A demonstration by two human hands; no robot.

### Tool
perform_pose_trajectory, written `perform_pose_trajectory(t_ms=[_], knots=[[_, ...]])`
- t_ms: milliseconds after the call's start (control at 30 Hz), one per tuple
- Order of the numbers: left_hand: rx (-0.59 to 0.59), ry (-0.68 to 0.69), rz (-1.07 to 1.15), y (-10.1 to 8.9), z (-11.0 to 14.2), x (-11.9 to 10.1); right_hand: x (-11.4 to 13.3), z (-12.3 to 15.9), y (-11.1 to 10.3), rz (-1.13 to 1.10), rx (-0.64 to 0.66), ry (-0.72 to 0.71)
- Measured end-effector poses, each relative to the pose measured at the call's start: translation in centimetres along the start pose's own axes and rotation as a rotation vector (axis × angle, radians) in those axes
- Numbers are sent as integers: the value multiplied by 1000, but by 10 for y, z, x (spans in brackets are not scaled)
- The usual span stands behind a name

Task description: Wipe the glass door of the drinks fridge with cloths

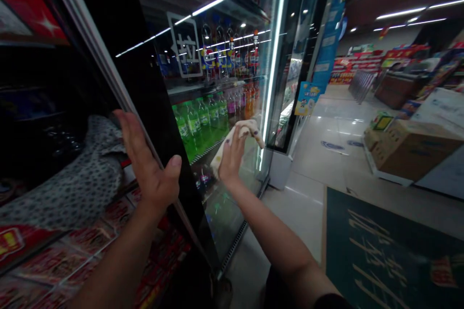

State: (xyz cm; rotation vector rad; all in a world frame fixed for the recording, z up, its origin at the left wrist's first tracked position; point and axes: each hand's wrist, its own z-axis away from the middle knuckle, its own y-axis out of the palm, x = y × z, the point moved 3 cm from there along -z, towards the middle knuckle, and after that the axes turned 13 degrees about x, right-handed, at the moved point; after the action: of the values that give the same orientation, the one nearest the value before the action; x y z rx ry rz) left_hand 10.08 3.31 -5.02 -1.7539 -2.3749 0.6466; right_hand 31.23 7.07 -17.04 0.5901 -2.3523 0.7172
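My left hand (150, 166) lies flat with fingers stretched against the metal edge of a glass fridge door (108, 72), holding nothing. My right hand (230, 157) presses a pale, spotted cloth (244, 133) against the glass of the neighbouring fridge door (224, 203). Behind that glass stand green drink bottles (192, 120) and pink and orange ones (242, 99) on a lit shelf. A white sign with a character and an arrow (186, 46) is stuck on the glass.
Red packaged goods (72, 260) fill the lower left fridge, where my patterned sleeve is reflected. A dark green floor mat (391, 251) lies on the tiled floor to the right. Cardboard boxes (409, 147) and distant shop shelves (362, 63) stand beyond.
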Motion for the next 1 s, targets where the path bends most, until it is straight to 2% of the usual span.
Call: perform_pose_trajectory(t_ms=[100,133,200,333,433,600,700,767,833,867,967,1000], knots=[[1,58,-68,3,2,2,49,67,21,17,88,-228],[3,77,-90,3,6,1,57,81,24,23,132,-263],[25,91,-99,3,20,-2,61,94,26,24,201,-246],[147,69,-18,-2,55,-13,59,91,16,9,233,-203],[191,32,-8,-3,73,-11,65,87,8,-9,253,-210],[197,47,-89,18,84,3,77,90,-1,-57,254,-204],[185,24,-100,29,86,8,78,91,-3,-70,243,-200],[212,-19,-66,32,97,7,77,90,-5,-57,234,-195],[297,-133,11,35,125,2,75,88,-8,-42,228,-186],[352,-208,49,38,147,-4,74,87,-10,-36,230,-183],[560,-421,135,57,239,-38,72,85,-15,-27,249,-206],[683,-469,178,67,272,-54,72,85,-17,-27,256,-218]])
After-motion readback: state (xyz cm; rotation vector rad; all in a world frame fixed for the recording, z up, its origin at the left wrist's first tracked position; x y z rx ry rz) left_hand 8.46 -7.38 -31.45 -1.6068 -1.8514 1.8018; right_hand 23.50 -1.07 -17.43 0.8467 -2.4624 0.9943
